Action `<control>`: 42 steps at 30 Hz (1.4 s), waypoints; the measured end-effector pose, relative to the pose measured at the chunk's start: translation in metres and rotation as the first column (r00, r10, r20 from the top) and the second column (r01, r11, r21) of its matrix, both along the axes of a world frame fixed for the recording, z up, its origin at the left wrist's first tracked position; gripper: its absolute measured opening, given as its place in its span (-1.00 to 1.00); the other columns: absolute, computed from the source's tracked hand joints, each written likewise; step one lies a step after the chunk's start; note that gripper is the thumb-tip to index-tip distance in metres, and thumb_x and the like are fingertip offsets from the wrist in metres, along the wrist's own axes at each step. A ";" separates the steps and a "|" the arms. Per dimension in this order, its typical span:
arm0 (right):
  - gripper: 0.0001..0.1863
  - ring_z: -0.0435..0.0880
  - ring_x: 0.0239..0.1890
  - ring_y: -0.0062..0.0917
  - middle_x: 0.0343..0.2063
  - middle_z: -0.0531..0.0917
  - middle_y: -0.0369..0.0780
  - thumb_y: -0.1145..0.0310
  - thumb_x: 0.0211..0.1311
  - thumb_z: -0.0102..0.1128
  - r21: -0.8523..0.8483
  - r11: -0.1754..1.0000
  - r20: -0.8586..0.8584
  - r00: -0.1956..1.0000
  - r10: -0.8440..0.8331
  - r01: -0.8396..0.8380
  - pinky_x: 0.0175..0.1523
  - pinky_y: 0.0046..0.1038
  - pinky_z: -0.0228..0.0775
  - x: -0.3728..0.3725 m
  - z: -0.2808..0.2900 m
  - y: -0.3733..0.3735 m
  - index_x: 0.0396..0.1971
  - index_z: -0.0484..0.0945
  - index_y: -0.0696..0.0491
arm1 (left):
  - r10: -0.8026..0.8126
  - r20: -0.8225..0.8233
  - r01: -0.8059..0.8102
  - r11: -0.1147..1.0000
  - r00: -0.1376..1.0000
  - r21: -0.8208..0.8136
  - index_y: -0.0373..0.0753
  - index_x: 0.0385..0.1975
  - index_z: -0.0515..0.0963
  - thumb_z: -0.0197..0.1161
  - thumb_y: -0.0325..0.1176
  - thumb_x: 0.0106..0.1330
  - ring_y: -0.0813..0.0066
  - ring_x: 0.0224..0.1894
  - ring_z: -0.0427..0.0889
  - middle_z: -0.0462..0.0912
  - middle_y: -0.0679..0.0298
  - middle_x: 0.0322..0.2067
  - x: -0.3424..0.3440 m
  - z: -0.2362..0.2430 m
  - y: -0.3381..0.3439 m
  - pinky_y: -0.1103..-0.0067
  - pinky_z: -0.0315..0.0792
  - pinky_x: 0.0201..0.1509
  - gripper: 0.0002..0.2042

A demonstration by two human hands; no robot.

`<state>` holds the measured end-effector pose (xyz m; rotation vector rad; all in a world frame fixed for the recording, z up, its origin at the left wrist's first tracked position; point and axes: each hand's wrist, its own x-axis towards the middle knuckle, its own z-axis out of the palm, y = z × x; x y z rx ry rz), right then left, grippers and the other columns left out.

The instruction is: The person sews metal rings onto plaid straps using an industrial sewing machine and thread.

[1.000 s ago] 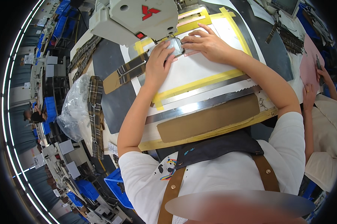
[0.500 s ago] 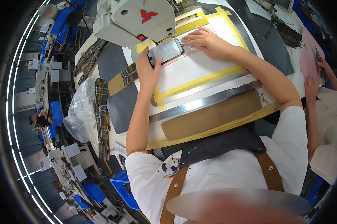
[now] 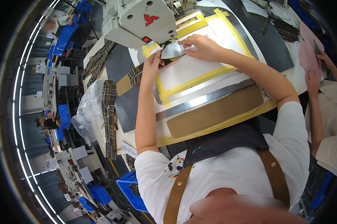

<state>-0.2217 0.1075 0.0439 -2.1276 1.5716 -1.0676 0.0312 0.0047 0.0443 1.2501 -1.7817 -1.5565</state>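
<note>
A small silver metal plate (image 3: 172, 50) lies tilted under the head of a white sewing machine (image 3: 138, 20). My left hand (image 3: 154, 64) grips its left end with thumb and fingers. My right hand (image 3: 201, 48) pinches it at the right end, fingers curled. Beneath is a white template sheet (image 3: 206, 63) edged with yellow tape, with pink strips. A plaid strap (image 3: 135, 74) with a tan backing (image 3: 123, 85) reaches out to the left of my left hand; where it runs under that hand is hidden.
At left lie plaid straps (image 3: 109, 119) and a clear plastic bag (image 3: 86, 115). Nearer me are a steel ruler (image 3: 198, 100) and tan board (image 3: 213, 112). A blue crate (image 3: 131, 190) stands below. At right a co-worker's hands (image 3: 321, 61) touch pink material (image 3: 306, 44).
My left hand has closed on the plate's left end and my right fingers have drawn in on the other. The plate now sits more tilted. The whole view has shifted slightly.
</note>
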 end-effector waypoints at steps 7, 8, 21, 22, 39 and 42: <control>-0.34 0.74 -0.42 -0.42 -0.41 0.74 -0.06 -0.17 0.26 0.43 0.334 0.927 0.245 0.934 -0.259 0.169 -0.26 -0.39 0.55 0.021 0.008 -0.026 -0.15 0.66 0.26 | -0.151 0.087 0.170 0.719 0.985 -0.674 -0.28 0.24 0.58 0.16 -0.34 0.56 0.25 -0.07 0.64 0.70 0.16 -0.07 -0.032 -0.034 0.030 0.41 0.48 0.11 -0.66; -0.37 0.77 -0.35 -0.31 -0.41 0.74 0.00 -0.13 0.25 0.39 0.373 0.912 0.239 0.932 -0.272 0.171 -0.19 -0.30 0.57 0.009 0.005 -0.029 -0.20 0.66 0.28 | -0.063 0.261 0.251 0.556 0.963 -0.792 -0.27 0.22 0.59 0.20 -0.37 0.50 0.16 0.00 0.63 0.68 0.13 -0.01 -0.038 -0.031 0.037 0.38 0.47 0.16 -0.66; -0.65 0.78 -0.40 -0.29 -0.52 0.74 -0.11 0.12 0.22 0.30 0.388 0.865 -0.107 0.947 -0.302 0.319 -0.14 -0.26 0.57 -0.059 -0.016 -0.024 -0.32 0.65 0.16 | -0.037 0.413 0.393 0.393 0.910 -0.831 -0.30 0.15 0.57 0.23 -0.50 0.40 0.04 0.18 0.57 0.62 0.13 0.18 -0.035 -0.023 0.037 0.28 0.50 0.29 -0.67; -0.65 0.78 -0.40 -0.29 -0.52 0.74 -0.11 0.12 0.22 0.30 0.393 0.864 -0.109 0.949 -0.297 0.315 -0.14 -0.26 0.57 -0.056 -0.013 -0.024 -0.32 0.65 0.16 | -0.026 0.454 0.432 0.356 0.891 -0.829 -0.29 0.16 0.57 0.24 -0.50 0.38 0.07 0.17 0.58 0.62 0.17 0.20 -0.034 -0.025 0.035 0.29 0.51 0.28 -0.65; -0.57 0.33 -0.57 -0.27 -0.67 0.36 -0.20 0.62 0.31 0.34 -0.240 0.960 0.020 0.989 -0.147 0.148 -0.27 -0.32 0.27 -0.052 -0.054 -0.032 0.07 0.37 0.03 | -0.061 0.501 0.490 0.341 0.863 -0.802 -0.09 0.22 0.60 0.25 -0.42 0.44 0.21 0.25 0.55 0.60 0.43 0.31 -0.028 -0.029 0.021 0.38 0.57 0.27 -0.64; -0.58 0.36 -0.54 -0.22 -0.64 0.40 -0.16 0.63 0.32 0.31 -0.221 0.965 -0.003 0.989 -0.147 0.143 -0.31 -0.29 0.29 -0.053 -0.055 -0.032 0.07 0.36 0.04 | -0.053 0.504 0.491 0.334 0.862 -0.804 -0.08 0.23 0.59 0.24 -0.42 0.45 0.21 0.25 0.55 0.60 0.43 0.31 -0.028 -0.029 0.021 0.37 0.58 0.26 -0.64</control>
